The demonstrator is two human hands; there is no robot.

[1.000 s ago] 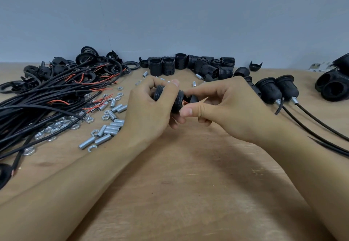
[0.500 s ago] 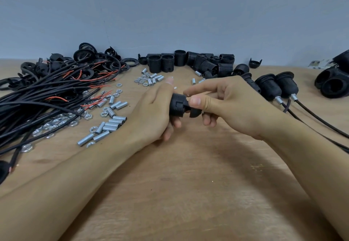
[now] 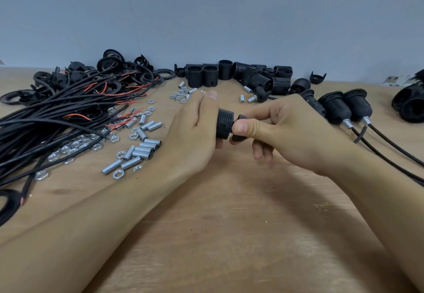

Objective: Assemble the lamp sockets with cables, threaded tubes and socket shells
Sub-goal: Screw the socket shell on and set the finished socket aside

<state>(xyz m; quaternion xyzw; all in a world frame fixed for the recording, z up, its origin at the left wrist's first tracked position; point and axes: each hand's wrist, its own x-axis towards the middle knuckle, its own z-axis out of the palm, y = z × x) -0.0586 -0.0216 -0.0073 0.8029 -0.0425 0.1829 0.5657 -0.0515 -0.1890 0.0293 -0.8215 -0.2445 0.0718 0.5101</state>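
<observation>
left hand (image 3: 195, 132) wrapped round ribbed socket shell (image 3: 225, 124), held above desk (image 3: 229, 223). right hand (image 3: 286, 132) pinching black cap (image 3: 241, 136) against shell end.

bare wooden table (image 3: 229, 235) was left open in front, between the forearms. the left side was blocked by the cable bundle (image 3: 46, 122) and scattered threaded tubes (image 3: 144, 149) and nuts (image 3: 75, 144). the back was walled by socket shells (image 3: 241, 75); the right was crossed by finished sockets (image 3: 344, 106).

Assembly workbench (image 3: 229, 235) (heaped cables (image 3: 57, 118), socket shells (image 3: 241, 77)).
</observation>
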